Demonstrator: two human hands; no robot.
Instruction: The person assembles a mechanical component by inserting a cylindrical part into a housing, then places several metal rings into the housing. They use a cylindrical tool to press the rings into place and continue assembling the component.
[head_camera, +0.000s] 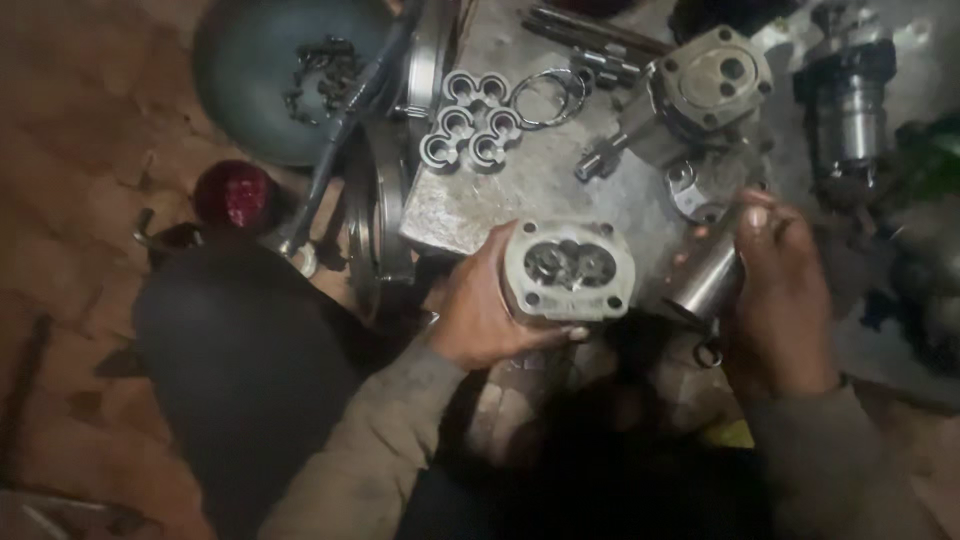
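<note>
Grey cast-metal gear pump housing (568, 270) sits clasped in the left hand (480, 310), its two gears facing up. Just beside it, the right hand (785, 300) is closed round a shiny steel cylinder (708, 275). Holding the housing level and steady would probably keep the gears seated.

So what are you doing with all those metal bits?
A person sits over a metal slab covered in machine parts. The left hand holds a grey metal block with two small gears showing in its open face. The right hand holds a shiny metal cylinder beside it. More parts lie on the slab behind.
</note>
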